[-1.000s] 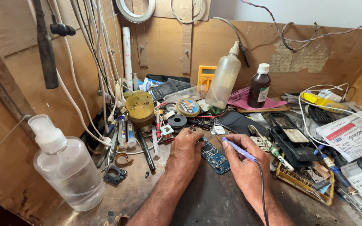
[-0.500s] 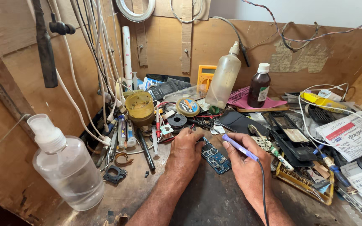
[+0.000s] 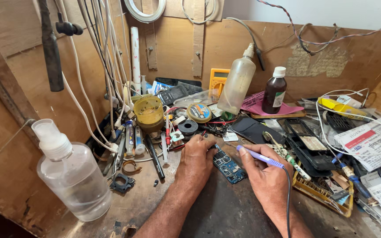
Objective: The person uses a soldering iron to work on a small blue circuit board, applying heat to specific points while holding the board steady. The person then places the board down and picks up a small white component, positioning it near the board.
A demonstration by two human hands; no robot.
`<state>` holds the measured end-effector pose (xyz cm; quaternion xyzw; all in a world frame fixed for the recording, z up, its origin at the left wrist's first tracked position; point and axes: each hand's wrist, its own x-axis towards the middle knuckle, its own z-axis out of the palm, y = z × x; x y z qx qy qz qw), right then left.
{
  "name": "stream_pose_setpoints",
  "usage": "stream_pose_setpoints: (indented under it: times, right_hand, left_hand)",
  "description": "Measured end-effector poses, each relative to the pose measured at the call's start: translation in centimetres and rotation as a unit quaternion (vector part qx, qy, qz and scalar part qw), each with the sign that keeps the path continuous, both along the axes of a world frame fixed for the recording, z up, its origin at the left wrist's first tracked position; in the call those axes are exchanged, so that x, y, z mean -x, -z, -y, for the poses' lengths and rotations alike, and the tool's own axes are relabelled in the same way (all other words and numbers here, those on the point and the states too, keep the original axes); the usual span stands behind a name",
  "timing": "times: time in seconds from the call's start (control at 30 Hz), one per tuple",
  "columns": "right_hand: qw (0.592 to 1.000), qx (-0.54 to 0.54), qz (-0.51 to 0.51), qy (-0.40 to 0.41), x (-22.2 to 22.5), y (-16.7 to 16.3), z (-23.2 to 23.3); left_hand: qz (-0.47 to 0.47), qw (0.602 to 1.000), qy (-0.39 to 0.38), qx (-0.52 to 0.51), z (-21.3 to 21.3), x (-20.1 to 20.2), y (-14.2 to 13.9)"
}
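- The left hand [image 3: 198,155] presses down on the blue circuit board [image 3: 228,166], pinning it to the dark bench [image 3: 225,211].
- The right hand [image 3: 265,176] grips a purple soldering iron [image 3: 261,157], tip beside the board (contact unclear).
- The soldering looks midway; no finished joint is visible.

The left hand [image 3: 198,159] hides the blue circuit board [image 3: 228,166]'s left edge; the soldering tip is too small to tell.

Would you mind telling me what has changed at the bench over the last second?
Almost nothing visibly moved. The right hand still holds the purple soldering iron with its tip near the blue circuit board, and the left hand still rests at the board's left edge. The clutter around them lies as before.
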<state>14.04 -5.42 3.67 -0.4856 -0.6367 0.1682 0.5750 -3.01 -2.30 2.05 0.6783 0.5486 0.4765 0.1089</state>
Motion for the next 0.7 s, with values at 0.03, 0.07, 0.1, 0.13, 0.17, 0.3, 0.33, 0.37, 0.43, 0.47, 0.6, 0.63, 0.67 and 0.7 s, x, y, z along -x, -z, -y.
stream_pose_setpoints:
  times: [0.03,0.07,0.1,0.13,0.17,0.3,0.33,0.37,0.43,0.47,0.6,0.63,0.67,0.7]
  right_hand:
    - [1.0,-0.001,0.012,0.013,-0.01,0.03,-0.02]
    - [1.0,-0.001,0.009,0.013,-0.04,0.06,-0.01]
    - [1.0,-0.001,0.007,0.013,-0.08,0.1,0.01]
    - [1.0,-0.002,0.004,0.013,-0.11,0.14,0.0]
    - [1.0,-0.006,0.008,0.012,-0.06,0.18,-0.06]
    - [1.0,-0.015,0.014,0.009,-0.01,0.38,-0.26]
    - [1.0,-0.015,0.013,0.007,0.01,0.43,-0.31]
    - [1.0,-0.009,0.01,0.002,-0.01,0.48,-0.34]
    - [1.0,0.005,0.006,-0.007,-0.06,0.56,-0.36]
    - [1.0,0.011,0.008,-0.008,-0.09,0.59,-0.36]
    - [1.0,0.02,0.013,-0.009,-0.11,0.63,-0.41]
    - [1.0,0.019,0.012,-0.008,-0.08,0.65,-0.4]
    - [1.0,0.017,0.008,-0.014,-0.08,0.65,-0.37]
    - [1.0,0.015,0.004,-0.019,-0.04,0.65,-0.39]
  left_hand:
    - [-0.001,1.0,-0.001,0.004,-0.04,0.01,0.02]
    - [0.002,1.0,0.0,-0.003,-0.03,0.0,0.05]
    - [0.005,1.0,0.001,-0.011,0.01,-0.01,0.09]
    - [0.008,1.0,0.002,-0.019,0.03,0.0,0.11]
    - [0.006,1.0,0.001,-0.014,0.01,0.07,0.09]
    - [0.004,1.0,0.0,-0.01,-0.02,0.01,-0.03]
    - [0.004,1.0,0.0,-0.013,0.0,0.02,-0.06]
    - [0.001,1.0,-0.001,-0.011,0.02,0.04,-0.1]
    - [-0.004,1.0,-0.002,-0.006,0.05,0.02,-0.14]
    - [-0.002,1.0,-0.002,0.004,0.06,0.0,-0.17]
    - [0.003,1.0,-0.001,0.01,0.04,-0.05,-0.21]
    - [0.003,1.0,-0.001,0.003,0.05,-0.05,-0.19]
    - [0.003,1.0,0.001,0.001,0.08,-0.06,-0.17]
    - [0.003,1.0,0.002,-0.001,0.04,0.01,-0.16]
